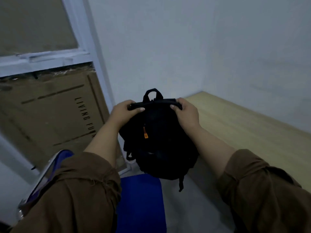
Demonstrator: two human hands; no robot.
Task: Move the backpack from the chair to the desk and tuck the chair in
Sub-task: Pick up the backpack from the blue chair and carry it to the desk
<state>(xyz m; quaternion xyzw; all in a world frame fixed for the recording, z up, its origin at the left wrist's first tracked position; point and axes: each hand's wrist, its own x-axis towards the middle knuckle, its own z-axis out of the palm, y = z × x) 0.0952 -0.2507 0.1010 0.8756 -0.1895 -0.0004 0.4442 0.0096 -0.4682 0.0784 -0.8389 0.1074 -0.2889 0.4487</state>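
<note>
Left hand (125, 112) and right hand (184, 109), each with its grip closed on the top edge of the black backpack (159, 140), thumbs toward the camera. The backpack hangs upright in the air, with its carry loop at 12 o'clock and an orange zip pull (145, 134) on its front. Blue chair seat (141, 199) lies below at 6 o'clock; pale wooden tabletop (244, 132) at 3 o'clock; cardboard box (55, 113) at 9 o'clock. Brown sleeves (262, 195) cover both forearms.

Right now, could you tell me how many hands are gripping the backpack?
2. The left hand pinches the top edge of the black backpack on its left; the right hand grips the same edge on its right.
</note>
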